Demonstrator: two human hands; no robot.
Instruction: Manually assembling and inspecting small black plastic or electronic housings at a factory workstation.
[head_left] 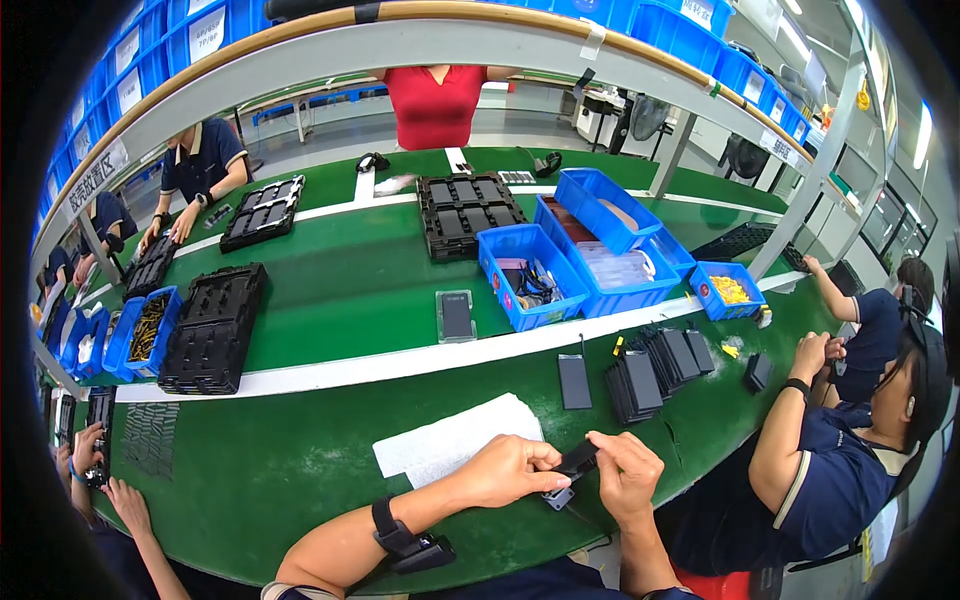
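Observation:
My left hand (508, 470) and my right hand (628, 474) meet near the front edge of the green table. Between them is a small flat black piece (578, 459), with the fingers of each hand pinched at one of its ends. Just below it a dark grey part (558, 497) shows by my left fingertips; whether the two are joined I cannot tell. A white cloth or paper sheet (455, 437) lies beside my left hand. Beyond my hands lies a single black rectangular case (574, 382), and to its right several similar cases (634, 385) stand stacked on edge.
Across a white strip sit blue bins (530, 285) of parts and a small bin of yellow pieces (730, 290). Black trays (212, 325) lie at left and centre. A shelf rail (440, 40) spans overhead. Co-workers sit close at right (830, 470) and left.

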